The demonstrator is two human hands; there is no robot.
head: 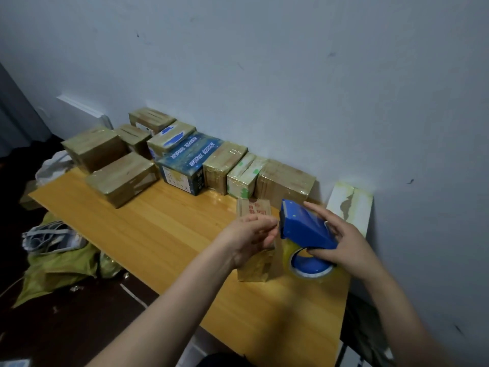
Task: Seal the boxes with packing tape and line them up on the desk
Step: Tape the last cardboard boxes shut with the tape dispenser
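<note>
11 boxes [285, 184] sat on worktop [158, 229], 1 tape dispenser [304, 226]. Left hand [248, 237] fingers curled on small box [255, 263]; right hand [344, 242] gripped dispenser.

Right hand [344, 242] grips blue tape dispenser [304, 226]; left hand [251, 239] holds small box [255, 266] on desk [158, 234].

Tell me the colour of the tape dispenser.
Blue; the tape dispenser shows best in the head view, held by the right hand.
</note>
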